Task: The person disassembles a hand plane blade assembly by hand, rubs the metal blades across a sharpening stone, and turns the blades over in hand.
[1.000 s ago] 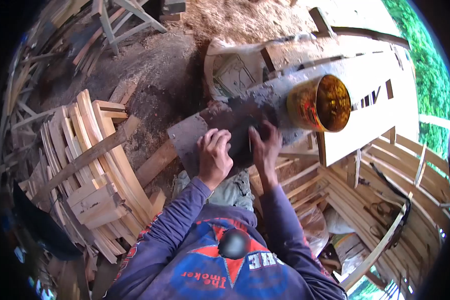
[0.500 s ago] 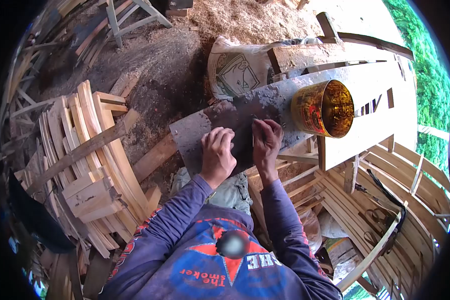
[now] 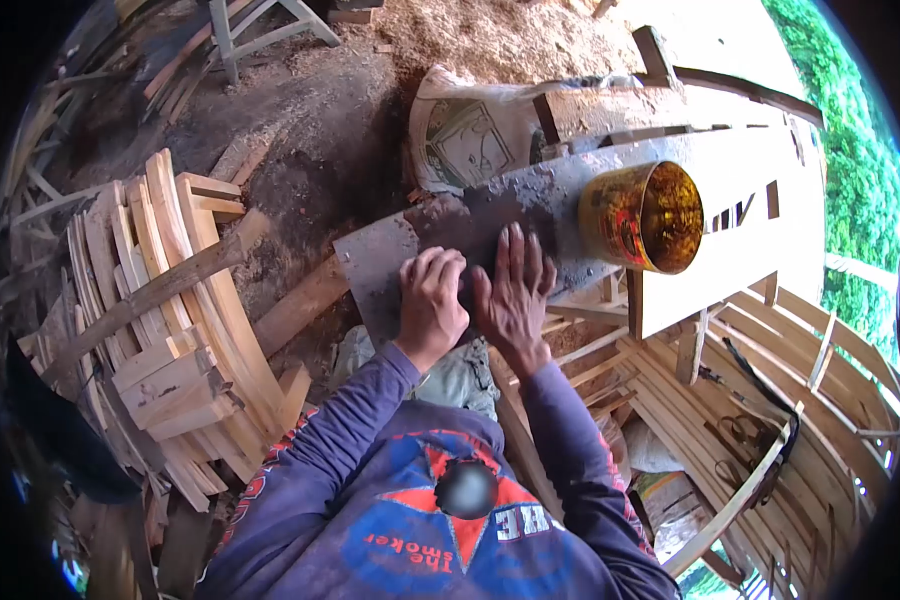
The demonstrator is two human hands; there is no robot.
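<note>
A flat board [image 3: 378, 258] with dark, crusty patches lies in front of me. My left hand [image 3: 433, 308] rests over its near part with the fingers curled in; whatever they hold, if anything, is hidden. Beside it, my right hand [image 3: 515, 300] lies palm down with fingers stretched out on the dark patch. To the right of that hand a yellow-brown can [image 3: 625, 222] stands on the board, its inside stained amber and its mouth open towards me.
Stacked timber pieces [image 3: 195, 310] lie at left under a crossing plank. A printed white sack [image 3: 460, 135] stands behind the board. Curved wooden planking [image 3: 730, 440] fills the lower right. Sawdust [image 3: 500, 40] covers the ground at the back.
My right hand has gone from pinched fingers to lying flat with fingers extended, a little further left. The left hand stays curled in about the same place.
</note>
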